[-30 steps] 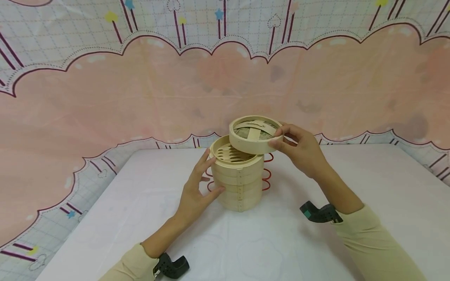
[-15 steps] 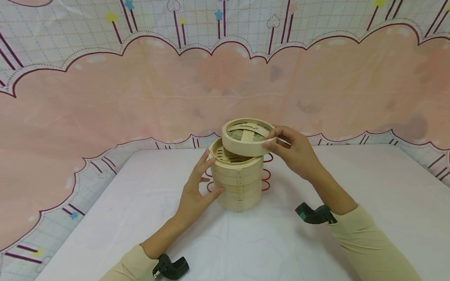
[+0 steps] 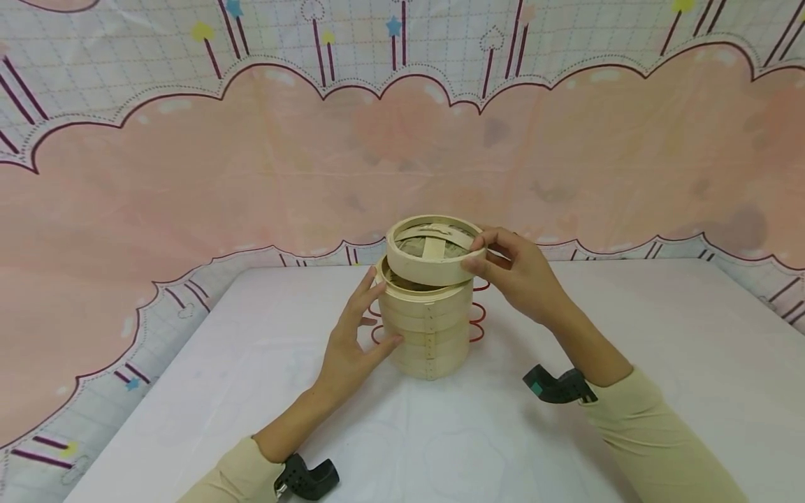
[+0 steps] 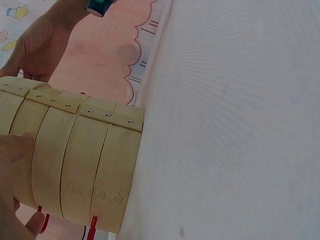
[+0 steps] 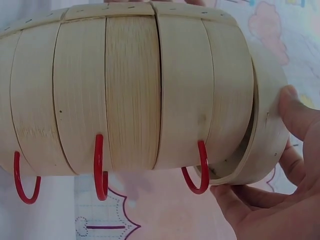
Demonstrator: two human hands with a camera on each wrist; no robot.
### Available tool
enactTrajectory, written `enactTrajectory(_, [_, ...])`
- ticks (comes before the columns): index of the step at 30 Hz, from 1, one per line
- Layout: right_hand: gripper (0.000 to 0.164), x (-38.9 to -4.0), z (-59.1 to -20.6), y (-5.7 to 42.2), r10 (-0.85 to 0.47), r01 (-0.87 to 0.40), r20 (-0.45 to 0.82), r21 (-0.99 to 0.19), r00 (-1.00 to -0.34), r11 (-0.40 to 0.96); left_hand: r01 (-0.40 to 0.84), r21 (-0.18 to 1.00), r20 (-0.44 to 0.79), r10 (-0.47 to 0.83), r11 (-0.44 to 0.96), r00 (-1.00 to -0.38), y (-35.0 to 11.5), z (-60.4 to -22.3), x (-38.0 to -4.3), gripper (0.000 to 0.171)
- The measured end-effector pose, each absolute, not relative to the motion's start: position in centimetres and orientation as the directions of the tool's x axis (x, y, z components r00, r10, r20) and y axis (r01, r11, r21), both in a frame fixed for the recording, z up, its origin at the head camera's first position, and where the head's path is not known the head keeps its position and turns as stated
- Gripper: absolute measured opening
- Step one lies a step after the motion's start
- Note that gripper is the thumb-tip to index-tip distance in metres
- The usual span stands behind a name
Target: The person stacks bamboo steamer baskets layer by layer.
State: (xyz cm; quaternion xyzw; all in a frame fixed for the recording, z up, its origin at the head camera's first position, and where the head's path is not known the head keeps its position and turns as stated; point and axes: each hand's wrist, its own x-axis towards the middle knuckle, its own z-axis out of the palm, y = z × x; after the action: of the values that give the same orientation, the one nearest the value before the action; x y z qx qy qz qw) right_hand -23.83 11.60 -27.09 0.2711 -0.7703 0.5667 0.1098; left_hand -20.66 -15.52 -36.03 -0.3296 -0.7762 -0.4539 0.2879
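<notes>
A stacked bamboo steamer (image 3: 428,335) stands upright on the white table, red loops (image 5: 100,167) on its sides. My left hand (image 3: 352,342) steadies the stack from the left, its thumb on the front and its fingers spread along the side up to the rim. With thumb and fingers, my right hand (image 3: 516,272) pinches the right edge of the round bamboo lid (image 3: 434,270), a band crossing its top. The lid sits tilted over the stack's mouth, covering most of it. In the right wrist view a dark gap shows between the lid's edge and the top tier.
A white cloth covers the table (image 3: 251,335). Behind it hangs a pink and white patterned backdrop (image 3: 302,168). Black wrist cameras (image 3: 560,385) are strapped to both forearms.
My right hand has moved the lid left and slightly down, so it covers more of the steamer's mouth. The left hand and the stack have stayed in place.
</notes>
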Motion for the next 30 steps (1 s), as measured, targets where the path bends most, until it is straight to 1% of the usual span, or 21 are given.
enactTrajectory(3, [0.028, -23.7, -27.1, 11.6, -0.304, -0.534, 0.463, -0.818, -0.832, 0.214, 0.779, 0.514, 0.752, 0.248, 0.359, -0.610, -15.3, -35.7, -20.3, 0.079])
enactTrajectory(10, [0.028, -23.4, -27.0, 11.6, -0.331, -0.524, 0.449, -0.831, -0.830, 0.188, 0.787, 0.505, 0.760, 0.250, 0.354, -0.600, -14.5, -33.7, -18.3, 0.075])
enactTrajectory(15, [0.027, -23.3, -27.1, 11.5, -0.352, -0.523, 0.446, -0.837, -0.823, 0.161, 0.788, 0.507, 0.763, 0.244, 0.349, -0.599, -14.5, -33.4, -18.1, 0.075])
enactTrajectory(20, [0.026, -23.2, -27.2, 11.4, -0.365, -0.527, 0.448, -0.836, -0.816, 0.153, 0.780, 0.525, 0.751, 0.246, 0.340, -0.613, -14.5, -33.6, -18.2, 0.076])
enactTrajectory(27, [0.024, -23.2, -27.2, 11.3, -0.366, -0.537, 0.458, -0.830, -0.810, 0.149, 0.778, 0.519, 0.752, 0.244, 0.355, -0.612, -15.2, -35.7, -20.1, 0.082])
enactTrajectory(30, [0.023, -23.2, -27.3, 11.2, -0.371, -0.550, 0.471, -0.823, -0.800, 0.143, 0.775, 0.523, 0.748, 0.246, 0.355, -0.617, -15.3, -36.0, -20.3, 0.084])
